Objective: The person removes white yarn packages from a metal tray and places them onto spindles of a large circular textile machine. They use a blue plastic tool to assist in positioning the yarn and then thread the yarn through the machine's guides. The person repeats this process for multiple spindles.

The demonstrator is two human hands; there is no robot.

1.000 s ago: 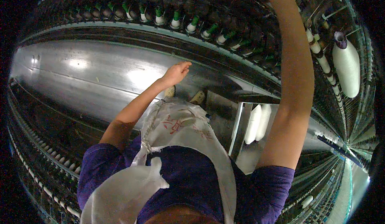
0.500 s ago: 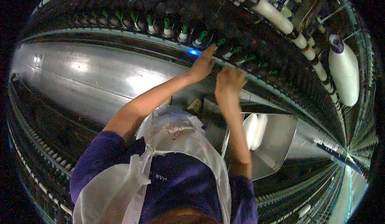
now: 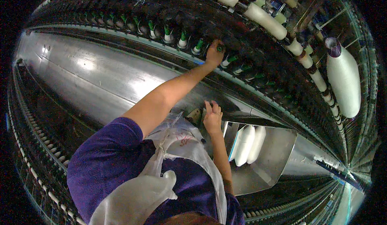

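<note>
My left hand (image 3: 215, 53) reaches up to the spindle row, its fingers wrapped around the green top of a bobbin (image 3: 220, 47). Other bobbins (image 3: 182, 39) with green tops and white yarn at the base line the rail on both sides of it. Lower down, in front of my apron, my right hand (image 3: 212, 115) is lifted away from the machine. Its fingers are bent but apart, and nothing shows in them. To the right of that hand is a metal bin (image 3: 287, 154) holding long white yarn packages (image 3: 246, 144).
A large white package on a purple tube (image 3: 342, 80) hangs at the right. White rollers (image 3: 266, 21) run along the machine above the spindles. A shiny metal panel (image 3: 84, 63) stretches to the left below the rail (image 3: 133, 37). Another spindle row (image 3: 52, 148) lies at the lower left.
My left hand has moved slightly right and closed around a green bobbin top. My right hand has come down and left from the rail toward my apron. The view has shifted slightly.
</note>
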